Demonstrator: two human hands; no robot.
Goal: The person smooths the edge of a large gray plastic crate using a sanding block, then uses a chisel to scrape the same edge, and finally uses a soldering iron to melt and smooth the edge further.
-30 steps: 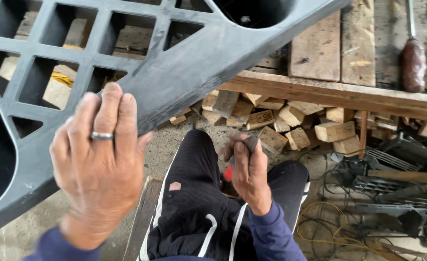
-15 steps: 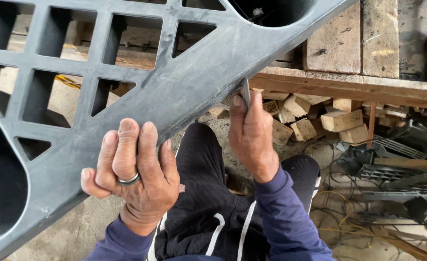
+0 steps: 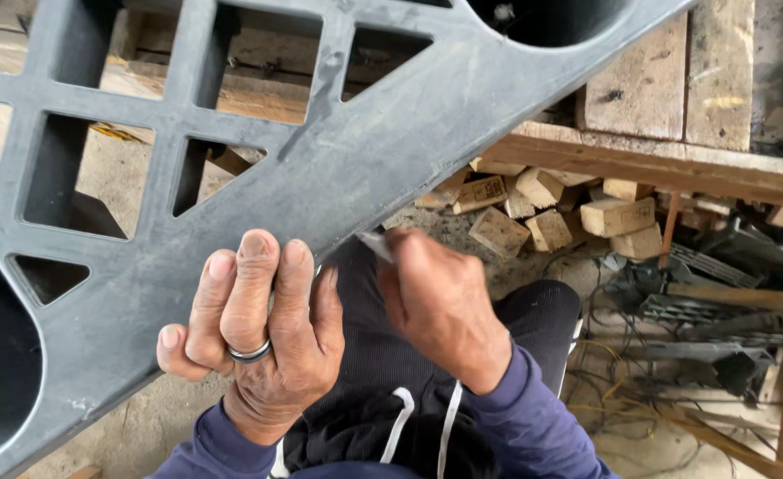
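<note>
Left hand (image 3: 263,341) fingers curled in grip; right hand (image 3: 440,302) fisted alongside.

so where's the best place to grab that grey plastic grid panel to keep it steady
Probably the solid lower edge band of the grey grid panel, taken from below with fingers curled over it, as the left hand does. The band is broad and unbroken, and the panel tilts across the lap, so that edge faces the person.

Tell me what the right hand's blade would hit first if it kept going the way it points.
The right hand aims its blade up-left at the lower edge of the grey plastic grid panel; it seems already touching, though depth is unclear.
</note>
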